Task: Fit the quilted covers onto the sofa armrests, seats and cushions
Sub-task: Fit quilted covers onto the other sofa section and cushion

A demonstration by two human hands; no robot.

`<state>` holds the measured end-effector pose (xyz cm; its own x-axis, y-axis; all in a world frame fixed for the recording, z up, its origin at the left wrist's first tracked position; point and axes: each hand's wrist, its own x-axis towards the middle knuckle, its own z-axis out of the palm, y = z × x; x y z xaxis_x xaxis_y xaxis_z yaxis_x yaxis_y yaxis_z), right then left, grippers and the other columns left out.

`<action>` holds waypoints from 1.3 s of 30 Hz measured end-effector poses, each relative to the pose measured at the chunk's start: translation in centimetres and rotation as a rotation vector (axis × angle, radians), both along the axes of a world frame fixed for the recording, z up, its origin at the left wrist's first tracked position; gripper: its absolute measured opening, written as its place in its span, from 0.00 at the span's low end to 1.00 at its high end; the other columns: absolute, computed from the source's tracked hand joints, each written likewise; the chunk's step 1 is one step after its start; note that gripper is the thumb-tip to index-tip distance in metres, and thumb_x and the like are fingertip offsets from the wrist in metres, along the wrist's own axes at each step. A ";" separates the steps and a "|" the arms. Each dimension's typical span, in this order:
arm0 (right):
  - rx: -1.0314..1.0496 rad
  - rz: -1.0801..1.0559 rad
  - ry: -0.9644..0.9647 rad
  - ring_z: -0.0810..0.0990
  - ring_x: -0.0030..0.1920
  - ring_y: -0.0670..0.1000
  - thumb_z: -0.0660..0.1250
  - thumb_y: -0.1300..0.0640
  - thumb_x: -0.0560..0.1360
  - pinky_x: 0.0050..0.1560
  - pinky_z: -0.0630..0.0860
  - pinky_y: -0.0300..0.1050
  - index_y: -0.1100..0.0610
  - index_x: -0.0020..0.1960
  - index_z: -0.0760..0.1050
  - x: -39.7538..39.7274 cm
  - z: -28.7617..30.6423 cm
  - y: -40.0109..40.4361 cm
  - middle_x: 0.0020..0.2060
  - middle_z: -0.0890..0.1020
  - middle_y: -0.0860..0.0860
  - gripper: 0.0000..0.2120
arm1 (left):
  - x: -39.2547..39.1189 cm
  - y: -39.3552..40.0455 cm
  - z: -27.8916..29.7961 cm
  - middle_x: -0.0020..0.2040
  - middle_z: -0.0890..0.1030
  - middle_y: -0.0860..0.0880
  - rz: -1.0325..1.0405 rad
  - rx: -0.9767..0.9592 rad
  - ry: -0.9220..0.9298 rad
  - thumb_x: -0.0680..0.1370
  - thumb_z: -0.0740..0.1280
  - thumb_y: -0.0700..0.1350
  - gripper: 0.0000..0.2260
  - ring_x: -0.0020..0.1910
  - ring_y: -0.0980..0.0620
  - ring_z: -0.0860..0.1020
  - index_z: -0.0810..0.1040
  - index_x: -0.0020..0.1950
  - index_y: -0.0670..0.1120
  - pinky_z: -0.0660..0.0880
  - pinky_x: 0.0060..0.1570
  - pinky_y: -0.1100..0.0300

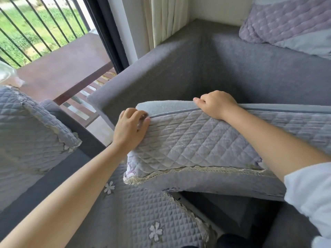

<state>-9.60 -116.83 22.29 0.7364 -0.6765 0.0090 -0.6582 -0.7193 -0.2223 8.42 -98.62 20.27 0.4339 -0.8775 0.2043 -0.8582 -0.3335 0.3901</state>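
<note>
Gripping: both hands on top edge of quilted cover (197,138), draped over a raised seat cushion (215,183) at centre frame.
Left hand (131,128): fingers curled over cover's piped top edge nr its left corner, thumb pressed on quilted face; pinches the fabric.
Right hand (217,104): fingers curled over same top edge, further right; grips it, forearm lying across cover.
Cover: grey-lilac, diamond quilting, lace trim (197,170) along lower edge, w/ purple embroidery at lower-left corner.
Cushion: dark grey, tilted up on edge; bare underside visible below lace.
Sofa (179,68): dark grey frame, bare armrest & corner behind the hands.
Fitted covers: quilted seat cover (143,212) w/ white flowers below; covered armrest (26,131) at left.
Back cushion (290,24): quilted purple, top right.
Window side: curtain (170,17), balcony railing (35,24), grass outside.
</note>
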 end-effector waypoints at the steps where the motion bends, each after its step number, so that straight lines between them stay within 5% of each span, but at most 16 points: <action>1: 0.012 0.005 0.019 0.73 0.39 0.56 0.46 0.46 0.80 0.39 0.65 0.45 0.58 0.31 0.64 0.1 0.1 -0.1 0.30 0.71 0.52 0.24 | 0.5 1.2 -0.4 0.60 0.74 0.41 -0.001 0.049 0.047 0.78 0.62 0.48 0.16 0.62 0.42 0.70 0.75 0.61 0.40 0.66 0.61 0.53; 7: -0.196 -0.070 0.178 0.77 0.50 0.57 0.46 0.57 0.81 0.55 0.65 0.50 0.59 0.51 0.75 3.4 0.0 3.6 0.47 0.79 0.54 0.19 | 3.4 2.3 0.4 0.63 0.71 0.42 0.050 0.200 0.503 0.79 0.58 0.37 0.13 0.63 0.47 0.69 0.72 0.63 0.40 0.64 0.57 0.64; 13: -0.118 0.068 -0.051 0.76 0.51 0.60 0.48 0.50 0.81 0.47 0.66 0.47 0.63 0.51 0.73 5.9 -1.0 6.4 0.50 0.79 0.59 0.21 | 4.1 4.8 -1.9 0.59 0.74 0.42 0.157 0.137 0.635 0.70 0.56 0.21 0.23 0.60 0.51 0.71 0.71 0.62 0.37 0.69 0.54 0.62; 18: 0.091 0.233 0.062 0.74 0.55 0.58 0.47 0.47 0.81 0.45 0.65 0.46 0.60 0.54 0.71 8.1 -0.5 7.4 0.54 0.77 0.57 0.20 | 3.7 6.6 -4.0 0.48 0.78 0.47 0.228 -0.042 0.688 0.71 0.59 0.26 0.17 0.54 0.47 0.75 0.75 0.50 0.45 0.72 0.57 0.55; 21: 0.164 0.211 0.162 0.74 0.53 0.58 0.45 0.44 0.80 0.45 0.65 0.46 0.56 0.41 0.68 8.9 -0.2 7.9 0.51 0.77 0.56 0.21 | 4.3 7.2 -4.5 0.45 0.76 0.48 0.206 0.018 0.767 0.71 0.59 0.28 0.16 0.52 0.48 0.74 0.75 0.44 0.48 0.69 0.57 0.54; 25: 0.210 0.169 0.178 0.70 0.44 0.55 0.46 0.42 0.79 0.44 0.65 0.45 0.52 0.33 0.62 8.5 0.0 8.3 0.41 0.72 0.51 0.22 | 4.8 8.3 -4.1 0.43 0.76 0.51 0.038 0.065 0.889 0.71 0.64 0.36 0.08 0.44 0.61 0.76 0.75 0.44 0.49 0.72 0.49 0.68; 30: 0.155 0.174 0.165 0.69 0.42 0.54 0.45 0.43 0.80 0.42 0.63 0.45 0.52 0.32 0.58 8.3 -0.3 9.0 0.37 0.71 0.51 0.22 | 6.3 7.9 -5.0 0.37 0.75 0.55 -0.017 0.044 0.583 0.75 0.64 0.31 0.07 0.35 0.70 0.74 0.77 0.48 0.40 0.70 0.41 0.72; 33: 0.134 0.194 0.166 0.70 0.41 0.54 0.45 0.43 0.80 0.41 0.63 0.45 0.52 0.32 0.57 8.2 -0.6 9.9 0.33 0.69 0.49 0.21 | 6.2 7.6 -5.3 0.35 0.75 0.54 0.064 -0.043 0.558 0.76 0.62 0.32 0.07 0.33 0.70 0.74 0.80 0.49 0.37 0.69 0.37 0.75; 35: 0.136 0.194 0.155 0.70 0.41 0.54 0.45 0.43 0.79 0.41 0.63 0.45 0.53 0.32 0.57 8.0 -0.9 10.4 0.35 0.71 0.50 0.21 | 5.8 7.1 -5.0 0.32 0.75 0.54 0.088 -0.037 0.650 0.77 0.61 0.32 0.08 0.29 0.69 0.74 0.79 0.47 0.37 0.69 0.32 0.77; 37: 0.137 0.200 0.152 0.70 0.41 0.54 0.45 0.43 0.79 0.41 0.63 0.45 0.53 0.32 0.58 7.9 -1.0 10.8 0.36 0.71 0.51 0.21 | 5.6 6.8 -4.4 0.29 0.76 0.53 0.208 -0.100 0.983 0.79 0.58 0.34 0.11 0.27 0.63 0.74 0.78 0.41 0.40 0.69 0.30 0.74; 39: 0.131 0.199 0.142 0.70 0.42 0.55 0.46 0.42 0.79 0.41 0.63 0.45 0.54 0.34 0.61 8.0 -1.1 10.7 0.36 0.72 0.51 0.22 | 6.3 6.0 -3.9 0.34 0.78 0.48 0.400 -0.107 0.987 0.78 0.58 0.34 0.10 0.35 0.55 0.75 0.78 0.45 0.39 0.72 0.35 0.68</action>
